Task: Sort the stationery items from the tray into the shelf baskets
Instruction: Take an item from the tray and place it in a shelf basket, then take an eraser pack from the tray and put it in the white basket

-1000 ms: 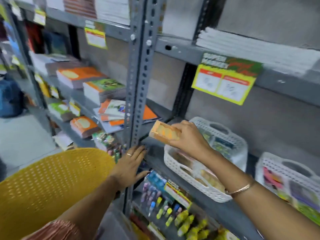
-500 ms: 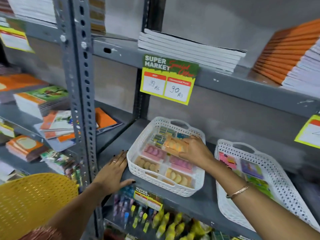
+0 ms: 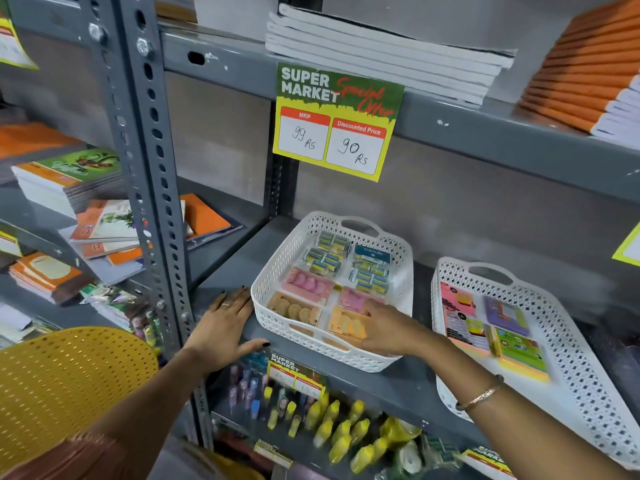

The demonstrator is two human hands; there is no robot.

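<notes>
The right hand [image 3: 388,329] lies in the white perforated plastic basket [image 3: 403,271], fingers resting on the orange eraser pack [image 3: 346,323] at the basket's 5 o'clock corner; whether they grip it is unclear. The left hand [image 3: 221,327], fingers spread, presses flat on the grey metal shelf [image 3: 235,261] at the basket's 9 o'clock.

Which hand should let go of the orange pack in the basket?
The right hand. It is already inside the white basket, resting on the orange pack at the front corner. The left hand lies flat on the shelf outside the basket, touching no pack.
</notes>
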